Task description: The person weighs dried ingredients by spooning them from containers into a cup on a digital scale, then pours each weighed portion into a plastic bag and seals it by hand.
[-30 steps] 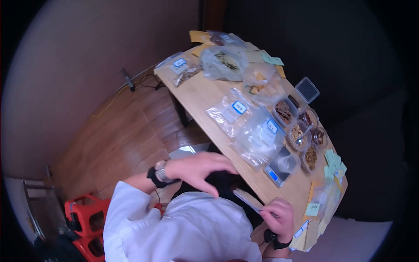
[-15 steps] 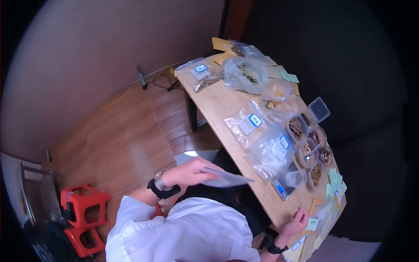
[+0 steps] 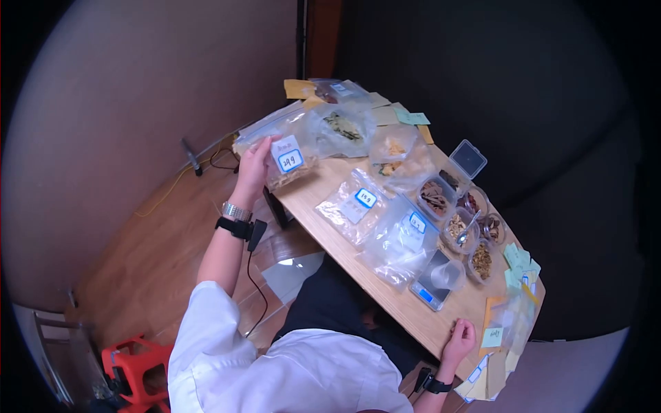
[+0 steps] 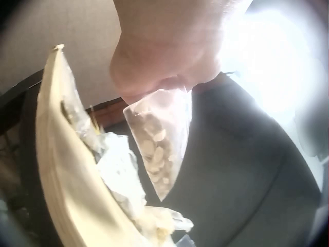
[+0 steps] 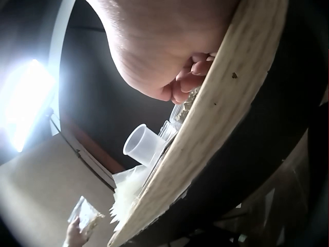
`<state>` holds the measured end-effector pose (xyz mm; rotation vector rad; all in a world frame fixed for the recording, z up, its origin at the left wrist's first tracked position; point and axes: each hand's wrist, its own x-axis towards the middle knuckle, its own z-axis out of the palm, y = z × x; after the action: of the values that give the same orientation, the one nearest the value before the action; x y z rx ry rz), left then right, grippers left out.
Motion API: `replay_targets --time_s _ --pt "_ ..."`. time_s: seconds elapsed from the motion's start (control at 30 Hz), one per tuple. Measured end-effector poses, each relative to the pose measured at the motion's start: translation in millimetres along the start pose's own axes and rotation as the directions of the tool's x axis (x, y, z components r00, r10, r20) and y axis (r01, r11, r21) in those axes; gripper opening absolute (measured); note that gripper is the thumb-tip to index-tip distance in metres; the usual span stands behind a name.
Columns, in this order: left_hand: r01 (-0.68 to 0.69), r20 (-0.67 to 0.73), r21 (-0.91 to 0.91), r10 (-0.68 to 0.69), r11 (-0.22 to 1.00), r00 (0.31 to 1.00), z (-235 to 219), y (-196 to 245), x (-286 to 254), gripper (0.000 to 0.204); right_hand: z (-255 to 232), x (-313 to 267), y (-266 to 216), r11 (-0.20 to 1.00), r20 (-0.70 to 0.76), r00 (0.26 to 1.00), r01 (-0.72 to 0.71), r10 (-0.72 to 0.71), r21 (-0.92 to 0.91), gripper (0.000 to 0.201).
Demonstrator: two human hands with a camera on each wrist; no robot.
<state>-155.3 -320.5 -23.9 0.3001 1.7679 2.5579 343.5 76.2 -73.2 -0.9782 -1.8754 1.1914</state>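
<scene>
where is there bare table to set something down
Bare wood lies between the scale and right hand, and again between the milky bag and the 15 g bag. Crowded: around the tubs and at the far end, near the held bag.

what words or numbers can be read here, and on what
"29g": label on the bag in the left hand
"15g": label on the flat bag
Too small or blurred to read: the neighbouring bag's label, the green note, the scale display, the remaining labels
</scene>
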Motion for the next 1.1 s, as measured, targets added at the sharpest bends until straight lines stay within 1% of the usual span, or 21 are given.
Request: replay_targets --time_s 0.03,0.1,0.13,0.17,0.23,0.27,0.3,0.37,0.5,0.57,0.6,0.63,0.67,0.7,0.77,0.8,0.83,0.87,0.9,0.97,1.1 --pt "0.001 0.010 -0.001 -0.001 1.000 1.000 -8.4 -10.8 6.8 0.034 -0.1 -0.4 1.0 1.000 0.006 1.000 -0.005 0.005 -0.006 0.013" --pt "0.225 -0.117 0.162 -0.208 0.961 0.971 -8.8 -14.2 11.8 0.034 -1.0 -1.5 0.0 1.000 0.010 1.000 -0.011 0.011 -0.024 0.013" --pt "0.211 -0.136 0.085 -0.198 0.974 0.971 -6.8 -19.0 11.5 0.034 -0.6 -1.7 -0.2 0.999 0.026 1.000 -0.012 0.013 -0.042 0.014" --pt "0.216 -0.129 0.088 -0.204 0.972 0.970 -1.8 -14.5 11.4 0.034 -1.3 -1.4 0.7 0.999 0.019 1.000 -0.019 0.020 -0.045 0.014" --pt "0.120 -0.092 -0.007 -0.120 0.993 0.988 -0.8 -10.4 10.0 0.035 -2.2 -0.3 3.8 0.997 0.042 0.999 0.001 0.003 -0.082 0.014" --pt "0.116 0.026 0.043 -0.117 0.992 0.993 -41.8 -38.7 28.1 0.037 -0.5 -1.2 1.9 0.996 0.045 0.999 -0.005 0.009 -0.084 0.014" --pt "0.120 0.022 0.046 -0.121 0.992 0.992 -36.7 -35.2 27.4 0.037 0.8 -1.0 -2.4 0.994 0.044 0.999 0.006 -0.001 -0.105 0.014" --pt "0.091 -0.079 -0.168 -0.105 0.982 0.991 -23.7 -31.9 26.6 0.038 4.1 -0.8 -4.9 0.992 0.045 0.999 0.016 -0.011 -0.125 0.014" --pt "0.099 -0.136 -0.258 -0.138 0.961 0.981 -27.3 -37.0 33.9 0.038 4.9 -0.9 -4.8 0.986 0.001 0.999 0.042 -0.042 -0.159 0.014" --pt "0.071 -0.200 0.166 -0.037 0.984 0.979 -30.1 -34.2 34.1 0.050 5.3 -1.7 -6.1 0.984 0.002 0.999 0.046 -0.046 -0.174 0.014" --pt "0.072 -0.199 0.167 -0.038 0.983 0.979 -28.2 -33.6 31.1 0.050 6.1 -2.0 -7.9 0.983 0.000 0.999 0.039 -0.040 -0.177 0.014" --pt "-0.060 -0.290 0.465 0.216 0.883 0.932 -26.0 -34.1 26.6 0.058 7.1 -2.1 -9.3 0.983 -0.002 0.999 0.033 -0.034 -0.180 0.014" --pt "-0.129 -0.290 0.726 0.471 0.676 0.833 -21.3 -30.7 22.0 0.066 6.6 -2.0 -9.5 0.983 -0.003 0.999 0.031 -0.032 -0.180 0.014" --pt "-0.129 -0.289 0.726 0.470 0.676 0.834 -17.4 -25.9 19.4 0.066 4.9 -1.8 -9.1 0.978 0.015 1.000 0.027 -0.025 -0.206 0.014" --pt "-0.113 -0.115 0.961 0.734 0.254 0.669 -12.1 -19.1 15.7 0.067 3.4 -1.3 -8.9 0.972 0.033 0.999 0.021 -0.014 -0.236 0.014" --pt "-0.111 -0.115 0.961 0.731 0.254 0.672 -16.2 -20.1 15.8 0.067 3.6 -1.1 -8.7 0.969 0.039 0.999 0.031 -0.022 -0.246 0.014" --pt "-0.124 0.047 0.989 0.613 0.084 0.789 -24.1 -20.3 16.2 0.060 4.3 -1.1 -8.7 0.966 0.046 0.998 0.041 -0.030 -0.256 0.014" --pt "-0.167 0.187 0.982 0.449 -0.084 0.874 -30.4 -21.1 16.6 0.053 5.4 -1.2 -9.9 0.966 0.049 0.998 0.041 -0.029 -0.257 0.014" --pt "-0.166 0.186 0.983 0.448 -0.085 0.874 -33.9 -25.3 17.3 0.053 6.5 -1.5 -12.1 0.967 0.046 0.999 0.039 -0.028 -0.253 0.014" --pt "-0.096 0.077 0.992 0.222 0.076 0.972 -36.2 -32.0 19.3 0.046 8.0 -1.2 -16.2 0.968 0.040 0.999 0.034 -0.025 -0.247 0.013" --pt "-0.074 0.060 0.995 0.212 0.060 0.975 -37.5 -35.9 16.7 0.047 6.6 0.4 -15.2 0.953 0.042 0.998 0.056 -0.045 -0.297 0.013"
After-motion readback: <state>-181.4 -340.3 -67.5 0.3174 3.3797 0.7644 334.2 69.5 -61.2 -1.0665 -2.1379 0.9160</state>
